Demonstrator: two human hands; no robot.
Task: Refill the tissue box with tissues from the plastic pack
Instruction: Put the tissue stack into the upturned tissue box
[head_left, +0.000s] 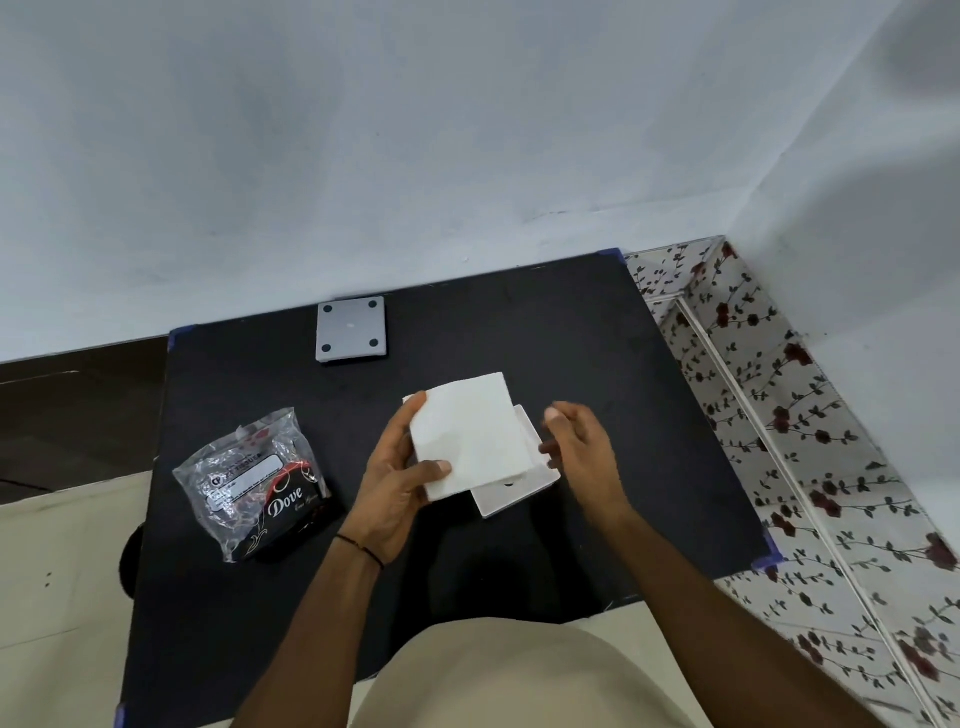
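Observation:
My left hand (397, 486) grips a white stack of tissues (470, 434), thumb on top near its front left corner. The stack hangs over a white tissue box (511, 493) on the black table and hides most of it; only the box's right and front edges show. My right hand (579, 447) hovers just right of the stack and the box with its fingers loosely curled and apart, holding nothing; it looks slightly blurred. A crumpled clear plastic pack (254, 483) with a dark "Dove" label lies on the table to the left, apart from both hands.
A grey square lid or base with dark round feet (351, 328) lies at the back of the black table (597, 364), near the white wall. Floral-patterned tiles (779, 441) run along the right. The table's front edge is close to my body.

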